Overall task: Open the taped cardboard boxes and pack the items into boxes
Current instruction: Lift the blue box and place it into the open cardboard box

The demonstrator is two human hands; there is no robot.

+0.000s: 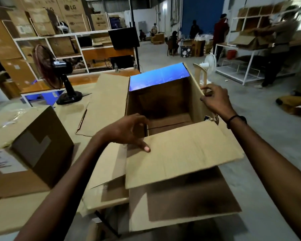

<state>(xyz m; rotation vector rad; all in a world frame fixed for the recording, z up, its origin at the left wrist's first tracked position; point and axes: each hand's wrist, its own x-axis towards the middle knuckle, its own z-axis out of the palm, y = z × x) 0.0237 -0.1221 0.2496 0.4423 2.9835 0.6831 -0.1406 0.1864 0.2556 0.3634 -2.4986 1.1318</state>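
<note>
Open box (163, 108): a tall cardboard carton standing at the table's edge, top open; nothing shows inside but its brown walls and floor; the far flap stands up and its inner face glows blue; the left flap lies folded out flat
Near flap (184, 153): bent outward toward the person, roughly level, creased along its length
Left hand (127, 131): at the near left corner of the open box; fingers curled over the rim there, thumb pressed down on the near flap; it grips that corner
Right hand (215, 100): on the box's right wall; fingers and thumb pinching the top edge of that wall; a dark band sits on the wrist
Sealed box (30, 152): on the table well to the left of the open box, closed, a white label on its near face, clear tape shining across its top
Table (24, 218): pale top, partly covered by flat cardboard sheets
Table fan (54, 73): dark, upright on its round base, at the back of the table beyond the sealed box
White fan (208, 64): on the floor behind the open box's right side
Shelves (73, 34): against the far left wall, loaded with cartons
People (219, 32): several at the far end of the hall; blurred
</note>
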